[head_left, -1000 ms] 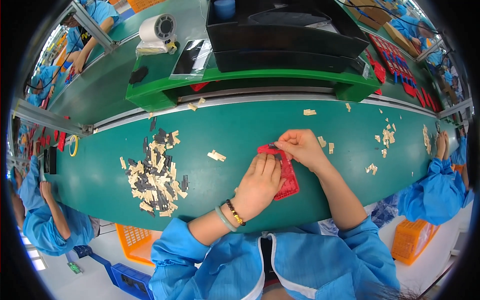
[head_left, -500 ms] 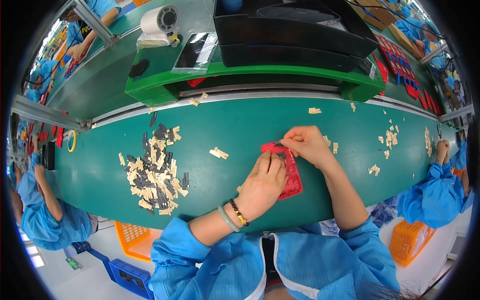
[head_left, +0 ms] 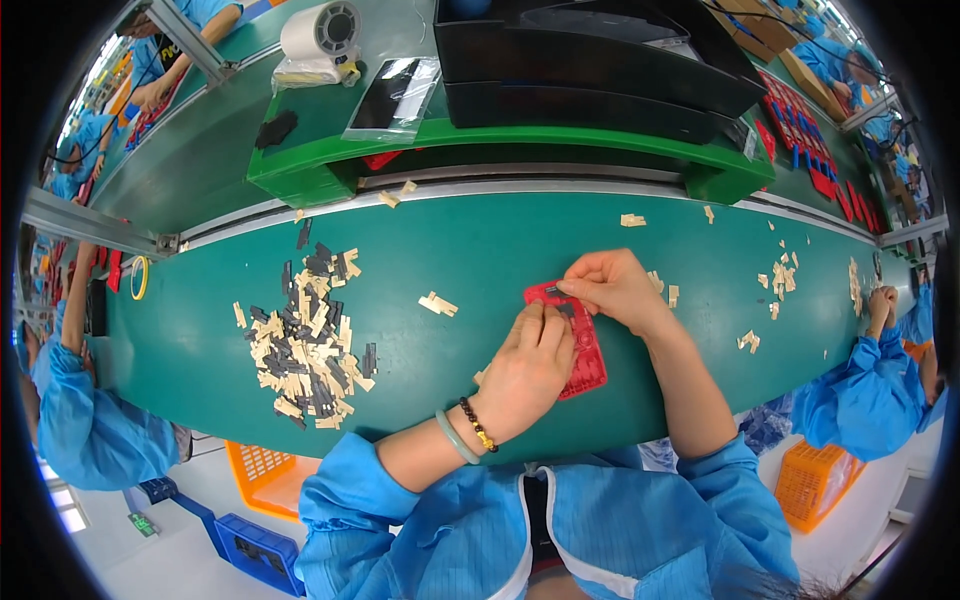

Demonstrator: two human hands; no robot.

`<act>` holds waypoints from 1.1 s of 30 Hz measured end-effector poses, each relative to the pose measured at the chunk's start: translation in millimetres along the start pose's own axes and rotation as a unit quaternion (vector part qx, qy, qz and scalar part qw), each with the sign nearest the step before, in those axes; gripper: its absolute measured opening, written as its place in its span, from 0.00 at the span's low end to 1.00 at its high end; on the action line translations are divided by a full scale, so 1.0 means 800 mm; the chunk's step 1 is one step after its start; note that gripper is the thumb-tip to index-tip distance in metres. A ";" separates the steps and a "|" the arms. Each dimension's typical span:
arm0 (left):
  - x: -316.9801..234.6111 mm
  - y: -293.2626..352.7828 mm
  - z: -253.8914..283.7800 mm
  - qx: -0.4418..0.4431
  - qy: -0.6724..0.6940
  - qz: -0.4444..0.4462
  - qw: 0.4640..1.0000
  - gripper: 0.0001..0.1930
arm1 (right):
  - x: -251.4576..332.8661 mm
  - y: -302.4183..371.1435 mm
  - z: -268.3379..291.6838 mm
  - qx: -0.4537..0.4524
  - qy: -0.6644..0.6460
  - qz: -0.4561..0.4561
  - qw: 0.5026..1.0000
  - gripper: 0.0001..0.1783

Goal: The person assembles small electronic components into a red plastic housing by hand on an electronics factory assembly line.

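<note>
A red plastic shell [head_left: 588, 362] with a moulded inside lies tilted on the green tabletop in front of me. My left hand [head_left: 540, 352] rests over its left side, fingers bent and pressed onto it, steadying it against the table. At the shell's upper end, my right hand [head_left: 606, 288] pinches a small dark strip [head_left: 553, 289] between thumb and forefinger, touching the shell. A dark patch [head_left: 567, 310] shows inside the shell beside my left fingertips. Left of my hands is a loose pile of black and cream strips [head_left: 310, 345].
A few cream pieces [head_left: 437, 304] lie between pile and shell; more cream scraps [head_left: 783, 277] are scattered to the right. Beyond stands a green shelf [head_left: 420, 146] bearing black trays [head_left: 600, 85] and a white roll [head_left: 320, 32]. Co-workers in blue sit at both sides; orange baskets [head_left: 815, 480] are below.
My right fingers have shifted slightly at the shell's upper end, with the dark strip still pinched. My left hand stays in place. The co-worker at the left has raised an arm.
</note>
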State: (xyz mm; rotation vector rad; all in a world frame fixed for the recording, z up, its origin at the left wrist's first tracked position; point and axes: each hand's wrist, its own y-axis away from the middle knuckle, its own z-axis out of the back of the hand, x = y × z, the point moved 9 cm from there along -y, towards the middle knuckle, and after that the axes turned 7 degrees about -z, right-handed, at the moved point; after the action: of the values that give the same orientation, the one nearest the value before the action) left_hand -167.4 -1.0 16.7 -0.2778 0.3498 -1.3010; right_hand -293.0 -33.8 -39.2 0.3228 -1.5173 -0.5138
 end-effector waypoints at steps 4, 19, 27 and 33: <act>0.000 0.001 -0.004 0.002 -0.007 0.003 1.000 0.19 | -0.002 -0.005 0.000 -0.043 0.043 0.040 0.997 0.06; 0.001 0.000 -0.003 0.012 -0.013 0.003 1.000 0.18 | 0.011 0.002 -0.002 -0.103 0.163 0.067 0.979 0.05; 0.006 -0.001 0.001 -0.016 0.021 0.016 1.000 0.19 | 0.012 0.003 -0.002 -0.103 0.166 0.088 0.977 0.05; 0.008 0.000 0.001 -0.027 0.047 0.023 0.998 0.19 | 0.015 0.006 -0.005 -0.103 0.181 0.104 0.973 0.04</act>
State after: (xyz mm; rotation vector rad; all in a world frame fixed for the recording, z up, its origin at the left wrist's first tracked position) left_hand -165.3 -6.9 16.8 -0.2523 0.4699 -1.2624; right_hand -288.9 -36.3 -26.5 0.0863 -1.1175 -0.4152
